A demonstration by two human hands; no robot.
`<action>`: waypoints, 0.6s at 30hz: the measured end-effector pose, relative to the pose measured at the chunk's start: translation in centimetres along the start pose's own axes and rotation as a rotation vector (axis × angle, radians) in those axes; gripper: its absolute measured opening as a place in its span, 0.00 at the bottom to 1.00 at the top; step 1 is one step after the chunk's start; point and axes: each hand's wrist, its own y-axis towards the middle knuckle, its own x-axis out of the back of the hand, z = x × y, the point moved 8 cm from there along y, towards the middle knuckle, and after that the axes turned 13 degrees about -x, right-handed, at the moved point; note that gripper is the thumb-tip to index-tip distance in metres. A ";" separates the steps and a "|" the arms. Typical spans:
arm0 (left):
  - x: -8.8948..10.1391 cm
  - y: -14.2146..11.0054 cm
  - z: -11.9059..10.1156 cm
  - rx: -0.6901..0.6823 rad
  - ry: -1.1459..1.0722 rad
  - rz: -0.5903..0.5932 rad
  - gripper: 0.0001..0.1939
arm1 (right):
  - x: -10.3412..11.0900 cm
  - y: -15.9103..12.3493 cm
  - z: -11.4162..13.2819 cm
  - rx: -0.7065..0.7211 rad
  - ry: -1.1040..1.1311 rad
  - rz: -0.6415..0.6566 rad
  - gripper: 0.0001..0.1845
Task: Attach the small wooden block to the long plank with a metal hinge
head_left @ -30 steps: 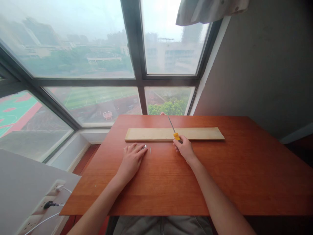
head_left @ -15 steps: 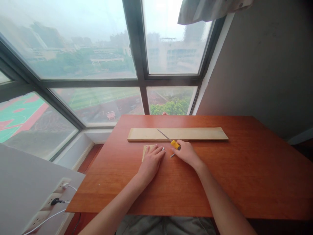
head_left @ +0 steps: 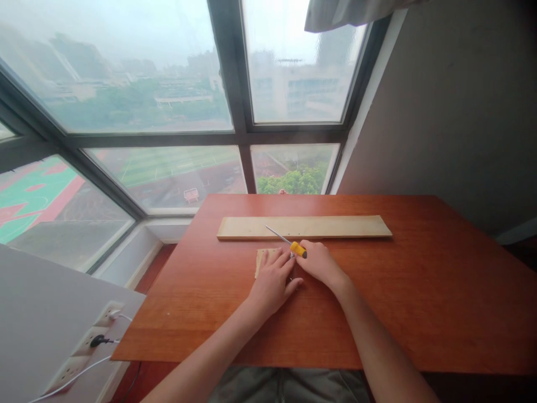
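Note:
My left hand (head_left: 274, 277) lies palm down over a small pale wooden piece (head_left: 260, 263), its fingers stretched out and the thumb spread to the right. Part of that wooden piece is hidden under the fingers. In my right hand (head_left: 319, 262) is a screwdriver (head_left: 298, 249) with a yellow and dark handle, its shaft pointing up and left over a long board. A small silvery metal bit (head_left: 292, 255) shows between the two hands, too small to make out. The right fingertips are close beside the left ones.
The long pale wooden board (head_left: 335, 226) lies across the reddish-brown table (head_left: 419, 302), just beyond my hands. Large windows (head_left: 293, 67) stand behind the table. Power sockets with plugs and cords (head_left: 86, 341) are on the low wall at left.
My left hand has slid right with the small wooden piece under it, and its thumb now spreads out. My right hand with the screwdriver has shifted slightly left, closer to the left hand.

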 end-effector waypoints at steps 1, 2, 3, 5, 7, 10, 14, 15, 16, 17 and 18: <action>-0.1 0.0 0.0 0.002 0.004 0.003 0.24 | 0.0 0.0 0.0 0.001 0.006 -0.001 0.03; -0.1 0.1 0.0 0.004 0.008 0.004 0.23 | 0.1 0.0 0.0 0.002 0.011 -0.002 0.03; -0.1 0.1 0.0 0.006 0.011 0.006 0.22 | 0.1 0.1 -0.1 0.002 0.017 -0.005 0.03; -0.2 0.4 -0.2 0.008 0.014 0.009 0.20 | 0.2 0.2 -0.2 -0.002 0.028 -0.016 0.04; -0.3 0.8 -0.5 0.007 0.018 0.013 0.19 | 0.4 0.4 -0.6 -0.013 0.035 -0.034 0.05; -0.9 1.8 -1.0 -0.003 0.032 0.005 0.16 | 0.9 1.0 -1.5 -0.040 0.037 -0.070 0.06; -1.8 3.3 -1.4 0.002 0.064 -0.025 0.15 | 1.7 1.7 -2.8 -0.080 0.035 -0.119 0.07; -2.0 3.7 -1.5 0.008 0.071 -0.030 0.15 | 1.9 1.8 -3.0 -0.087 0.036 -0.129 0.07; -2.1 4.0 -1.5 0.019 0.078 -0.033 0.15 | 2.1 1.8 -3.2 -0.094 0.037 -0.138 0.07; -2.3 4.2 -1.5 0.032 0.083 -0.036 0.15 | 2.3 1.9 -3.4 -0.099 0.039 -0.144 0.07; -2.3 4.4 -1.5 0.045 0.086 -0.037 0.15 | 2.4 1.9 -3.5 -0.102 0.041 -0.149 0.07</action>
